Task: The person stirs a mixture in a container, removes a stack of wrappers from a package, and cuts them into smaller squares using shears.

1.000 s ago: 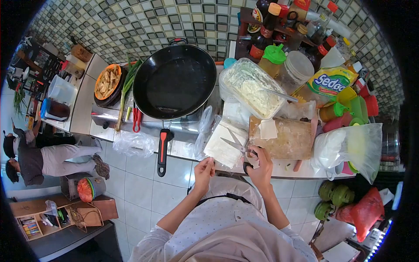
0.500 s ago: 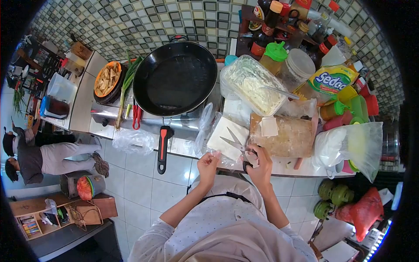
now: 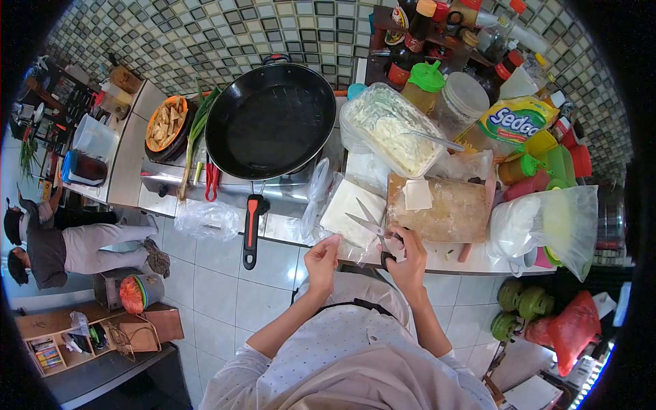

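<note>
Cream sheets (image 3: 342, 215), black-handled silver scissors (image 3: 378, 230), tan board (image 3: 444, 220), black pan (image 3: 270, 123), grey-and-cream checkered wall tiles (image 3: 232, 34)

"What is different about the person's bare left grip (image 3: 324, 261)?"

"It was lower, at the left corner of the stack of thin, off-white square sheets (image 3: 337, 216). Now its pinched fingertips sit slightly farther in from the near edge of the white-topped desk (image 3: 485, 260) and a little to the right."

"And the stack itself?"

"Its near corner reached closer to the desk's near edge a second ago. Now its outline ends farther back, and more of the clear, crinkled plastic (image 3: 357, 255) shows on that side."

"Anything on the right?"

"Only slightly: the bare right grip (image 3: 411, 265), with the silver-bladed, black-handled scissors (image 3: 373, 227), is a touch nearer that edge."
</note>
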Tool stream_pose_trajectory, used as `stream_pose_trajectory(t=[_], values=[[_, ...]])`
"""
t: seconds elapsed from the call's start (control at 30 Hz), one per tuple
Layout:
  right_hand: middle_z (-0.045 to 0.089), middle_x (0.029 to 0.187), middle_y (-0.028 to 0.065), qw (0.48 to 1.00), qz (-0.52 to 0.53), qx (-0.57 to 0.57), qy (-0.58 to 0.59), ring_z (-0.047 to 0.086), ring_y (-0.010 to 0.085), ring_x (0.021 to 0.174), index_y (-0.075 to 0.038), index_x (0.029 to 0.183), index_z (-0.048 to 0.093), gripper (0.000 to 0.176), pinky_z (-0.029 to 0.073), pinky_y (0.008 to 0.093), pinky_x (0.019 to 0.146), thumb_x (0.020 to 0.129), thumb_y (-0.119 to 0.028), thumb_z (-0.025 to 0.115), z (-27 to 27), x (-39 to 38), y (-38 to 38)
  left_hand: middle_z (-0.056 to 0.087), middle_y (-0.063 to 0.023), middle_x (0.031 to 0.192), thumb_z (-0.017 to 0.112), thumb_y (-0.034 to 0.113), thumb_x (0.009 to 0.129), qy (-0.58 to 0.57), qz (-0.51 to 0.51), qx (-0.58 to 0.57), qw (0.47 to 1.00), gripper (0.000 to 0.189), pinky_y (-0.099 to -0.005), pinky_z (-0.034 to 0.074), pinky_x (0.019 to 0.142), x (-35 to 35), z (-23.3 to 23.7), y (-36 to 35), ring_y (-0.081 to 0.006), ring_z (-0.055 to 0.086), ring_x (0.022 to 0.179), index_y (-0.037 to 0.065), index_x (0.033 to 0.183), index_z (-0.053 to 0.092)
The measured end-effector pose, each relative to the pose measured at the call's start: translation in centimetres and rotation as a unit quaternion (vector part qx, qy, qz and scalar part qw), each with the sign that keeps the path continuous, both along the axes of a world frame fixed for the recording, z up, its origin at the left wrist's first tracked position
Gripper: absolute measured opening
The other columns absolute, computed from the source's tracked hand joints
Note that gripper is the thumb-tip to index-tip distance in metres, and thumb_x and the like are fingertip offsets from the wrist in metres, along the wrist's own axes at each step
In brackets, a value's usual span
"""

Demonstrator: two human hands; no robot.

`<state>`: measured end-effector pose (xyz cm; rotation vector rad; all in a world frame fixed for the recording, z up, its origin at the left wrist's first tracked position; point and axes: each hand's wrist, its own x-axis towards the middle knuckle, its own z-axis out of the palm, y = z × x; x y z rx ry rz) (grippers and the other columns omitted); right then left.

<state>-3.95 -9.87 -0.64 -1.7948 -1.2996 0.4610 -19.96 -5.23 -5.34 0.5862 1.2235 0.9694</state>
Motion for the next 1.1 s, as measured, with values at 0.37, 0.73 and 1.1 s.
stream_pose_trajectory(t=[0.37, 0.73, 1.1], values=[[0.057, 0.087, 0.0110, 1.000, 0.007, 0.004, -0.012, 0.057, 0.0256, 0.077, -0.007, 0.101, 0.056, 0.053, 0.047, 0.0309, 0.065, 0.051, 0.009, 0.057, 0.1, 0.3, 0.0, 0.049, 0.0043, 0.058, 0.060, 0.019, 0.085, -0.024, -0.032, -0.008, 0.999, 0.016, -0.0179, 0.026, 0.042, -0.4, 0.0, 0.3, -0.0015, 0.037, 0.047, 0.004, 0.086, 0.063], [0.059, 0.082, 0.0039, 0.999, 0.000, 0.040, -0.027, 0.050, 0.0138, 0.063, -0.009, 0.098, 0.058, 0.041, 0.036, 0.0239, 0.049, 0.060, 0.001, 0.070, -0.1, 0.5, 0.5, 0.052, 0.0008, 0.060, 0.058, 0.017, 0.085, 0.172, -0.088, 0.192, 0.962, 0.014, -0.0210, 0.031, 0.043, 0.3, -0.4, 0.3, -0.0056, 0.041, 0.047, 0.003, 0.089, 0.058], [0.060, 0.084, 0.0049, 0.999, 0.001, 0.039, -0.025, 0.050, 0.0148, 0.064, -0.009, 0.099, 0.058, 0.043, 0.036, 0.0243, 0.049, 0.060, 0.002, 0.070, -0.1, 0.9, 0.3, 0.059, -0.0035, 0.068, 0.058, 0.021, 0.085, 0.299, -0.111, 0.255, 0.913, 0.025, -0.0209, 0.036, 0.044, 0.0, 0.5, -0.4, -0.0071, 0.049, 0.055, 0.000, 0.099, 0.060]])
